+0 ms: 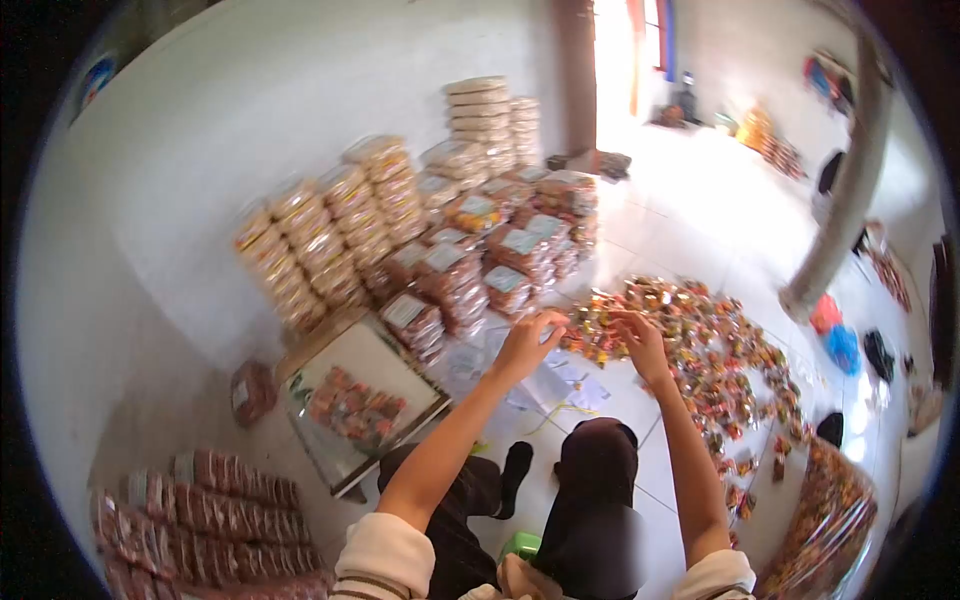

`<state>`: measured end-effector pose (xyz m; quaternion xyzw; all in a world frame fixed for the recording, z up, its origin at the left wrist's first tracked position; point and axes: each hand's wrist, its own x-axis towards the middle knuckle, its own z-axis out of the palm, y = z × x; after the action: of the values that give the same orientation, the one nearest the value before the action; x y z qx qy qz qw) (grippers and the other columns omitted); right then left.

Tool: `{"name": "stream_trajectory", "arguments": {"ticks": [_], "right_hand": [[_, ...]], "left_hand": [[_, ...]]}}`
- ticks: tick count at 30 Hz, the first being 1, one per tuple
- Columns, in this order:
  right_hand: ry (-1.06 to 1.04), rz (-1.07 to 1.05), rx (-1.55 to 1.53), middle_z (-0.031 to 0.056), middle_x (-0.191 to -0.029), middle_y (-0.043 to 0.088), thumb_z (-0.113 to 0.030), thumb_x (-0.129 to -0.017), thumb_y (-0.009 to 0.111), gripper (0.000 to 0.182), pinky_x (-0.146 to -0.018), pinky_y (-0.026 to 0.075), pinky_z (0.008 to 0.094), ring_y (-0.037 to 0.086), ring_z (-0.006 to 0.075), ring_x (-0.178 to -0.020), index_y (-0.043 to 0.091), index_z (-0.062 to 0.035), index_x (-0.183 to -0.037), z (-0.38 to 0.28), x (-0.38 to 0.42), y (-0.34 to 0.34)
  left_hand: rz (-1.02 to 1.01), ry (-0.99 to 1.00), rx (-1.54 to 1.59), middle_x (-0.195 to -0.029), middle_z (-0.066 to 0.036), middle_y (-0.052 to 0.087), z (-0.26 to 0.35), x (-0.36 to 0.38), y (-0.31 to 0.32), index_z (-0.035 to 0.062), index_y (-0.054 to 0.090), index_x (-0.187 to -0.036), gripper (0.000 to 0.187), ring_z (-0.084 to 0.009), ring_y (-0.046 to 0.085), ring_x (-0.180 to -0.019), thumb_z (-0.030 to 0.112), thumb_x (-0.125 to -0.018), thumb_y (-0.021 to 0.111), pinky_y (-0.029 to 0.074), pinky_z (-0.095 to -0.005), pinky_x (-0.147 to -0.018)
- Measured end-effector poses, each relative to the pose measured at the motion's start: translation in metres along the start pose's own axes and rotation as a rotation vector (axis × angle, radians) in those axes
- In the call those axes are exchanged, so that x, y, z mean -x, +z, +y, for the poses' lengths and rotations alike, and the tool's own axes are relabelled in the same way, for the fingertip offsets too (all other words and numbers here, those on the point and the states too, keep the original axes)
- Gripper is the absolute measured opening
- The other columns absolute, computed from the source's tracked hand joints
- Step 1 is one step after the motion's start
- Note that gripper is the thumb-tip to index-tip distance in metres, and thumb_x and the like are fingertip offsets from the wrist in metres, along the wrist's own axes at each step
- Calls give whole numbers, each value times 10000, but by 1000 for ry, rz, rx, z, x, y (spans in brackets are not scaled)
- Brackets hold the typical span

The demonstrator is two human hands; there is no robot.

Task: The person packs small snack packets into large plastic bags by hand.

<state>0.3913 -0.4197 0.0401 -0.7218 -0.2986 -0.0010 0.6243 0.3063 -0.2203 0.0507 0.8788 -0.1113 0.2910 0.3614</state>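
Note:
Both my hands are raised in front of me over the floor, apart from each other. My left hand (531, 342) is at the near-left edge of a spread of small wrapped packets (700, 330), its fingers curled; whether it holds anything is too small to tell. My right hand (640, 343) hovers over the same spread with bent fingers, and what lies between them cannot be made out. Beneath and left of my hands, clear plastic sheets or bags (545, 388) lie on the tiles.
Stacked packs of brown goods (450, 285) and pale goods (345, 215) stand along the wall. A low glass-topped table (415, 390) bears loose packets at left. More packs (220, 510) lie lower left. A large filled bag (825, 520) sits lower right, and a pole (845, 190) slants at right.

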Motion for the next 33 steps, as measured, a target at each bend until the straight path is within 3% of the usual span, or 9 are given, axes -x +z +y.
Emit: {"name": "stream_trajectory", "arguments": {"ticks": [5,7,13,19,22,24,26,31,33], "right_hand": [[353,392,26,61,-805,616,-92,-860,449,189,-619,444,232,560,112,-697,561,-33,-1001,108,91,-60],[530,434,6,65,-809,619,-93,-860,444,186,-614,440,237,569,120,-692,567,-36,-988,157,146,-66],[915,584,5,115,-847,620,-44,-808,453,191,-671,490,271,606,166,-740,580,8,-941,224,238,-73],[816,680,408,125,-895,573,-52,-802,526,152,-699,466,308,562,197,-745,562,1,-939,276,238,-101],[807,760,423,174,-1103,455,-36,-759,580,368,-771,441,340,518,259,-874,467,-22,-1109,300,220,-120],[811,732,464,192,-1190,393,-36,-736,608,492,-830,419,360,488,296,-967,415,-36,-1189,315,205,-125],[670,628,763,202,-1286,278,-39,-692,649,685,-946,319,412,339,362,-1138,308,-55,-1286,318,182,-121],[741,621,710,195,-1312,243,16,-661,650,738,-990,247,436,265,386,-1188,277,-47,-1295,337,168,-111],[681,666,646,188,-1254,339,41,-682,614,649,-954,312,402,354,339,-1149,319,-33,-1255,340,171,-114]], "left_hand": [[-232,-208,311,-931,-102,619,-27,7,115,32,583,-974,214,-196,616,-836,183,-828,546,480,-295,-706],[-309,-394,380,-906,-105,628,-43,27,166,33,583,-970,219,-202,625,-802,198,-829,548,484,-294,-690],[-550,-545,500,-898,-95,634,-61,74,276,40,586,-973,209,-190,621,-805,188,-834,539,481,-288,-706],[-679,-593,562,-887,-98,631,-86,94,378,29,595,-947,197,-200,608,-835,176,-834,528,463,-301,-753],[-732,-568,450,-940,-135,604,-91,92,438,28,547,-1032,258,-239,582,-881,172,-817,544,441,-335,-791],[-419,-728,501,-1029,-185,527,-86,97,483,21,459,-1119,376,-291,545,-901,160,-789,571,426,-365,-794],[-379,-628,392,-1052,-200,489,-76,87,509,15,424,-1137,415,-312,527,-902,156,-779,578,421,-374,-793],[-362,-535,318,-1055,-208,432,-63,84,533,-3,418,-1131,453,-332,491,-885,137,-745,609,408,-394,-785],[-513,-892,504,-1030,-216,438,-65,82,531,-10,434,-1123,471,-328,487,-896,115,-716,636,407,-387,-787]]}}
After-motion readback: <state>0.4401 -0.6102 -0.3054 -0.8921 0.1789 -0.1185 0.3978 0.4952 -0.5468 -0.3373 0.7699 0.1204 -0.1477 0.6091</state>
